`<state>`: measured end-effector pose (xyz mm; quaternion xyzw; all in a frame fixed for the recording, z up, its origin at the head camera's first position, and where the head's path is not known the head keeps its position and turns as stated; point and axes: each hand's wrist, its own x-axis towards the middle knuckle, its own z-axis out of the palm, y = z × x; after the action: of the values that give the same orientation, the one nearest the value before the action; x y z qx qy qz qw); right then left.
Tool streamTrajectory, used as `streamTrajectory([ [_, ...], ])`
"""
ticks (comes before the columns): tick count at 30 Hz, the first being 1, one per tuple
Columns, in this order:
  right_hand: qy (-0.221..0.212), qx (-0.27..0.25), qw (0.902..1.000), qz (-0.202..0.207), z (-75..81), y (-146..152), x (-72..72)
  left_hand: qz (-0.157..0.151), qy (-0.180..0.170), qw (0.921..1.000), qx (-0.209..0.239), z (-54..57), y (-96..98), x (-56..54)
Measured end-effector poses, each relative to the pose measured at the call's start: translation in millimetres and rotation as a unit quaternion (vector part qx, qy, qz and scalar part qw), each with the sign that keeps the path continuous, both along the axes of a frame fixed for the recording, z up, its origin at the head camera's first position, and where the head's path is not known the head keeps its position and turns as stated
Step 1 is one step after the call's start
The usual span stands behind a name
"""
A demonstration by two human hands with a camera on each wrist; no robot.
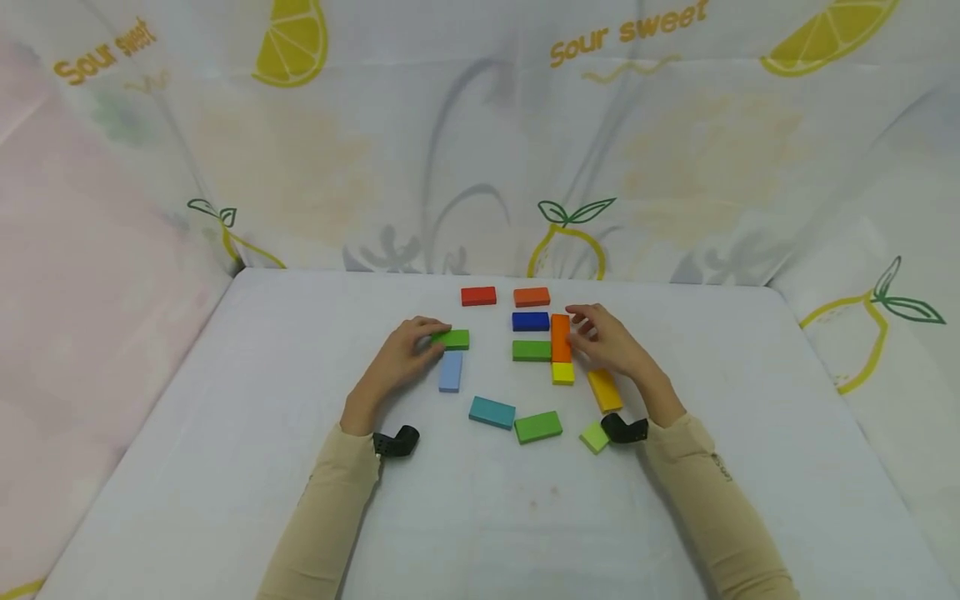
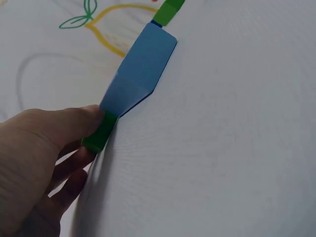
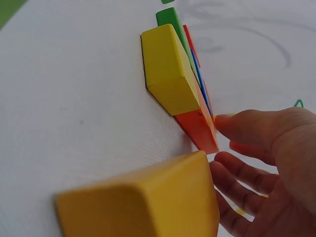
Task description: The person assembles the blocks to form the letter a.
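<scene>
On the left of the block layout, my left hand [image 1: 403, 357] pinches a green block [image 1: 456, 339] between thumb and fingers. A light blue block [image 1: 451, 372] lies just on the near side of it; in the left wrist view the green block [image 2: 101, 132] meets the blue one's end. My right hand [image 1: 609, 340] is beside an upright-lying orange block [image 1: 560, 337], thumb tip right at its right side, other fingers loosely bent and holding nothing. A yellow block [image 1: 562, 374] adjoins the orange one's near end. The amber block [image 3: 173, 197] looms below the right fingers.
Blue [image 1: 531, 322] and green [image 1: 532, 351] blocks lie left of the orange one. Red [image 1: 478, 297] and dark orange [image 1: 532, 297] blocks lie farthest back. Nearer me are teal [image 1: 492, 412], green [image 1: 538, 427] and lime [image 1: 595, 437] blocks. A lemon-print cloth hangs behind the white table.
</scene>
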<state>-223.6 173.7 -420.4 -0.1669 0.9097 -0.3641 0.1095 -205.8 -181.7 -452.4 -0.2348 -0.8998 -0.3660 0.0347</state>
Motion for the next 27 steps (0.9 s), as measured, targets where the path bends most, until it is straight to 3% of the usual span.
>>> streamTrajectory([
  [4,-0.014,-0.010,0.9998,0.001,-1.6,1,1.9,-0.011,0.007,0.9994,-0.032,2.8,-0.1,-1.7],
  [10,-0.019,-0.017,0.9997,0.003,-4.6,4,3.4,-0.004,-0.009,0.9986,-0.052,6.6,3.7,-5.2],
  [21,-0.038,-0.019,0.9990,0.016,-8.3,7,6.4,0.024,-0.026,0.9976,-0.060,10.6,14.1,-15.4],
  [27,-0.034,-0.031,0.9987,0.021,-8.5,8,8.7,0.010,-0.023,0.9994,-0.026,7.5,17.9,-23.1],
])
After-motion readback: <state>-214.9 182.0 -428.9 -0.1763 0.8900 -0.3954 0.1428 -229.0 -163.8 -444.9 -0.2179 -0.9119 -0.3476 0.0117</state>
